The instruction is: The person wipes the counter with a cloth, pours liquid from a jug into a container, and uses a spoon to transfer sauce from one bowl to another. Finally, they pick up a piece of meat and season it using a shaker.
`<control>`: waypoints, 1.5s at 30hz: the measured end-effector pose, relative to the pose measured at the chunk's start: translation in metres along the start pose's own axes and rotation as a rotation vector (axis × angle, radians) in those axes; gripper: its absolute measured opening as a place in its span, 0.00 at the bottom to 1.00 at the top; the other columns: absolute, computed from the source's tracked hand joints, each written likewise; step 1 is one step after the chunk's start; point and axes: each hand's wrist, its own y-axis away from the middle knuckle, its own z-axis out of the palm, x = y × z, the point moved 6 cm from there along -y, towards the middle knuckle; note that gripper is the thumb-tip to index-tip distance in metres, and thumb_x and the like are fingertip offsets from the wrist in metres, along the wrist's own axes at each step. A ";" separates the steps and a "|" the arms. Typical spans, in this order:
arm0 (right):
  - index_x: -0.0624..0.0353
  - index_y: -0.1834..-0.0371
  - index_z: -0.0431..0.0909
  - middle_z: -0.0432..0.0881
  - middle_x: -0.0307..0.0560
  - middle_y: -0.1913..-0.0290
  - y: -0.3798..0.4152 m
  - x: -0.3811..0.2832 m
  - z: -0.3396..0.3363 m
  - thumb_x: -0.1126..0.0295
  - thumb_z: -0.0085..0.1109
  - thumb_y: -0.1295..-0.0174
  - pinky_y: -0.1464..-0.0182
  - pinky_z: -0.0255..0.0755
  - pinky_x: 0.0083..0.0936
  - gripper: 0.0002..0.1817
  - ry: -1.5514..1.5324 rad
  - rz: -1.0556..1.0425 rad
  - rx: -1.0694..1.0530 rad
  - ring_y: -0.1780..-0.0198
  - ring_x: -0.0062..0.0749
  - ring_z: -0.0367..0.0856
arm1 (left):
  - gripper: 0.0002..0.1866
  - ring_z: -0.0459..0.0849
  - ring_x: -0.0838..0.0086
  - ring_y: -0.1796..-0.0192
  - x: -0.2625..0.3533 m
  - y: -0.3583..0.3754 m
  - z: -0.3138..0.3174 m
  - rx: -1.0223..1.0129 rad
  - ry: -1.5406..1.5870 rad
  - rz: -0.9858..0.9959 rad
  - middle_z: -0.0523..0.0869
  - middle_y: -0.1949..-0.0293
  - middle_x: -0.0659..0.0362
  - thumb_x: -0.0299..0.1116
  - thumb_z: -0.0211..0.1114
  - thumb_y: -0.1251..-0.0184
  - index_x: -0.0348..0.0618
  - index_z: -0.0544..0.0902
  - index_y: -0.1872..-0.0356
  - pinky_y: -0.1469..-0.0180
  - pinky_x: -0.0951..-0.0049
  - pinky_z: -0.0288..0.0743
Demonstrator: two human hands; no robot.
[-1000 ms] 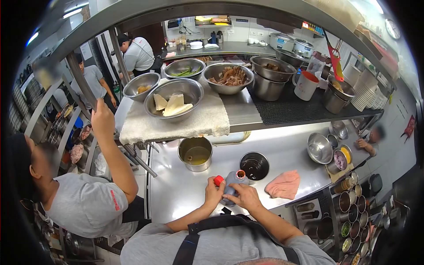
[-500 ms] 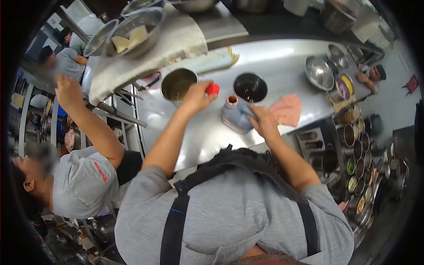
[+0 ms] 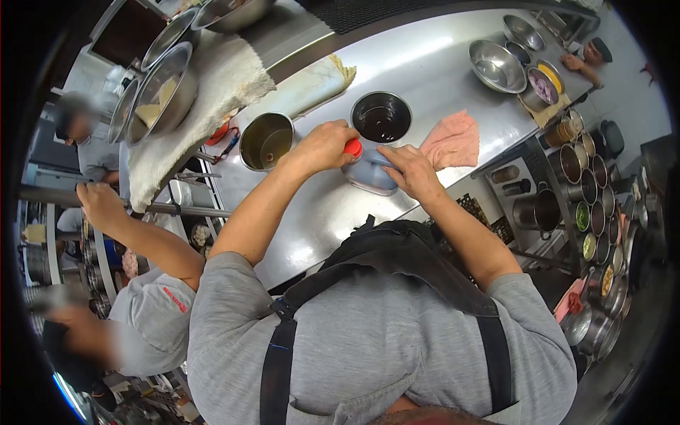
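Note:
My left hand (image 3: 324,147) grips a red cap (image 3: 353,148), which sits at the mouth of a dark plastic jug (image 3: 371,174). Fingers of my right hand (image 3: 413,171) are wrapped round the jug's handle. The cap hides the jug's opening. Just behind the jug is a round metal pot (image 3: 382,117) with dark liquid in it. Left of my left hand stands another metal pot (image 3: 267,142) holding a brownish liquid. A pink cloth (image 3: 453,140) lies to the right of the jug on the steel table (image 3: 297,230).
Metal bowls (image 3: 164,95) rest on a white towel (image 3: 244,65) at the upper left. More bowls (image 3: 498,66) stand at the table's far right, near another person. A co-worker (image 3: 152,304) is close on my left, one arm raised to a rail. Shelves of pots line the right.
The red cap in my left hand has moved from beside the jug onto its mouth. My view has shifted, and the co-worker's raised hand is now at the rail.

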 end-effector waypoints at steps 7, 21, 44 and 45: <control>0.57 0.44 0.78 0.81 0.46 0.58 0.004 0.001 0.000 0.74 0.65 0.50 0.50 0.72 0.35 0.25 -0.027 -0.017 0.027 0.56 0.42 0.77 | 0.27 0.78 0.56 0.44 0.015 0.009 0.005 0.016 0.023 0.296 0.81 0.51 0.52 0.17 0.66 0.58 0.43 0.79 0.50 0.45 0.63 0.73; 0.55 0.42 0.77 0.81 0.42 0.58 0.007 0.008 0.003 0.74 0.66 0.49 0.50 0.71 0.34 0.27 -0.036 -0.049 0.066 0.56 0.40 0.77 | 0.19 0.80 0.51 0.48 0.045 0.013 -0.024 0.171 -0.017 0.482 0.81 0.52 0.45 0.30 0.64 0.43 0.36 0.76 0.50 0.48 0.59 0.75; 0.54 0.42 0.76 0.80 0.43 0.58 0.011 0.011 0.002 0.78 0.60 0.49 0.50 0.70 0.34 0.27 -0.045 -0.041 0.067 0.55 0.40 0.76 | 0.18 0.82 0.49 0.52 0.041 0.012 -0.024 0.207 -0.060 0.497 0.83 0.58 0.45 0.37 0.65 0.41 0.39 0.78 0.52 0.52 0.58 0.77; 0.55 0.42 0.76 0.80 0.44 0.59 0.011 0.011 0.003 0.79 0.59 0.50 0.50 0.70 0.35 0.27 -0.048 -0.042 0.069 0.56 0.40 0.76 | 0.17 0.81 0.51 0.50 0.027 0.004 -0.018 0.115 -0.042 0.159 0.83 0.57 0.46 0.33 0.65 0.44 0.40 0.79 0.53 0.51 0.60 0.76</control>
